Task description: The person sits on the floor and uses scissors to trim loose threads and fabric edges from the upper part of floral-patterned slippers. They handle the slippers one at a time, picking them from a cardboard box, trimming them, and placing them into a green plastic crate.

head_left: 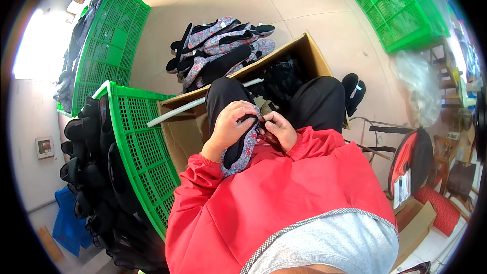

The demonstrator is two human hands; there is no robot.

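A floral, black-lined fabric slipper (245, 152) lies tilted over my lap, its upper end at my fingers. Around that end my left hand (231, 126) is closed, with the fingers curled over the black opening. On the other side, my right hand (280, 129) pinches at the slipper's edge, thumb and forefinger close together. What exactly lies between those fingertips is too small to make out. Beyond my knees, a heap of similar floral slippers (215, 38) with black soles rests on the floor.
An open cardboard box (182, 139) with dark items stands around my knees, a white tube (177, 111) across it. Green crates stand left (142, 137), far left (109, 45) and far right (385, 5). Black shoes (83, 137) are stacked at left; a dark pair (353, 94) lies right.
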